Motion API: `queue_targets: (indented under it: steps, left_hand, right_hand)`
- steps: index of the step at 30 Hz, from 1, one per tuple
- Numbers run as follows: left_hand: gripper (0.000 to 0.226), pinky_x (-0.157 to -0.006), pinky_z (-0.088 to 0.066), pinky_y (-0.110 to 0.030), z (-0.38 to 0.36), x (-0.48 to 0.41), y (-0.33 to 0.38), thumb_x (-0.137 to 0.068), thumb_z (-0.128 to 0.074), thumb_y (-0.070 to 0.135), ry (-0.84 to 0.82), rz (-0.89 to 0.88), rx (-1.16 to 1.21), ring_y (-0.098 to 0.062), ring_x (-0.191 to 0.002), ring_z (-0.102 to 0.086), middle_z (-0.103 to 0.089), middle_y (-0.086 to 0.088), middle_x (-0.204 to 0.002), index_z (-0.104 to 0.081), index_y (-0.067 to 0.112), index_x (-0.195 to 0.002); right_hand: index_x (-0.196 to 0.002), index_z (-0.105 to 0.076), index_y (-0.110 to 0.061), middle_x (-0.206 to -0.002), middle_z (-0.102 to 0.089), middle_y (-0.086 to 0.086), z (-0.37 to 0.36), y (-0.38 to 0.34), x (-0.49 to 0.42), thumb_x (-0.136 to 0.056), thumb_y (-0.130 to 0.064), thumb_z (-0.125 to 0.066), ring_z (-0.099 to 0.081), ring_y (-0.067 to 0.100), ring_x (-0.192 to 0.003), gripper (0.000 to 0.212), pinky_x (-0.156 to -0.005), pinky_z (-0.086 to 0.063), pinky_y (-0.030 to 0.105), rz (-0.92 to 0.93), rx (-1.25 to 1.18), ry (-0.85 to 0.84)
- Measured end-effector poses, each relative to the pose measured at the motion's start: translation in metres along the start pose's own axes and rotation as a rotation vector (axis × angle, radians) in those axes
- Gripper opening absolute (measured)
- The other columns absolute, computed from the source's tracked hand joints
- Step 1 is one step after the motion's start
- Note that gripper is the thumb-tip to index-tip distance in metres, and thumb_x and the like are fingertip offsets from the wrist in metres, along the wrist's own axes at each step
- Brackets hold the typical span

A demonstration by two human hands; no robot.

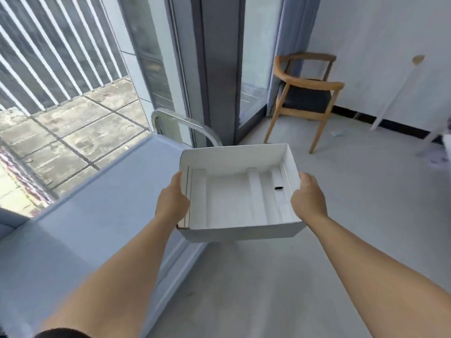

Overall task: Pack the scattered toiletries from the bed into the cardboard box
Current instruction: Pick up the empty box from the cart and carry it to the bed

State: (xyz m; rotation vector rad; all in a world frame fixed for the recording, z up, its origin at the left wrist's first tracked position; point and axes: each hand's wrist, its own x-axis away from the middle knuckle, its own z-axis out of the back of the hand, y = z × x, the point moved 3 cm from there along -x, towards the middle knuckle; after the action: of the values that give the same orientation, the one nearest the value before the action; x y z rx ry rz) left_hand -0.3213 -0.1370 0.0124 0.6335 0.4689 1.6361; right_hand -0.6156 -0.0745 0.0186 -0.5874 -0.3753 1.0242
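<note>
— What does the head camera show of the box?

— A white cardboard box [240, 191], open at the top, is held up in the air between both hands, over the grey floor [366, 215] and just beside the edge of a pale blue surface [85, 228] on the left (whether that is the bed, I cannot tell).

— And how do the hands hold it?

— The left hand [173, 201] is pressed against the box's left wall, fingers wrapped under and out of sight, thumb side up along the rim. The right hand [308, 196] clasps the right wall the same way. Both are closed firmly on the box; both forearms reach forward from the bottom of the picture.

— Anything inside?

— White cardboard dividers stand on the bottom, and a small black piece [278, 188] sits near the right wall. No toiletries show inside it.

— What lies around?

— A wooden chair [305, 93] with a dark seat stands by the white wall [390, 45], well apart from the box. Behind the box are a curved metal rail [185, 120] and a glass door [253, 69] with a dark frame; at left a tiled balcony [73, 132] with white railing bars.
</note>
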Motion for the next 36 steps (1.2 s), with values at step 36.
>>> queue_targets:
  steps: [36]
  left_hand:
    - [0.047, -0.072, -0.042, -0.029, -0.563, 0.194, 0.463, -0.076, -0.04, -0.006, -1.105, -1.111, -0.357, -0.022, -0.085, -0.051, -0.059, -0.001, -0.091, -0.054, 0.012, -0.117]
  right_hand:
    - [-0.087, -0.05, -0.032, -0.086, -0.05, -0.009, 0.226, 0.474, 0.159, -0.078, 0.008, -0.035, -0.043, 0.023, -0.082, 0.044, -0.06, -0.036, 0.028, -1.332, -0.092, 0.869]
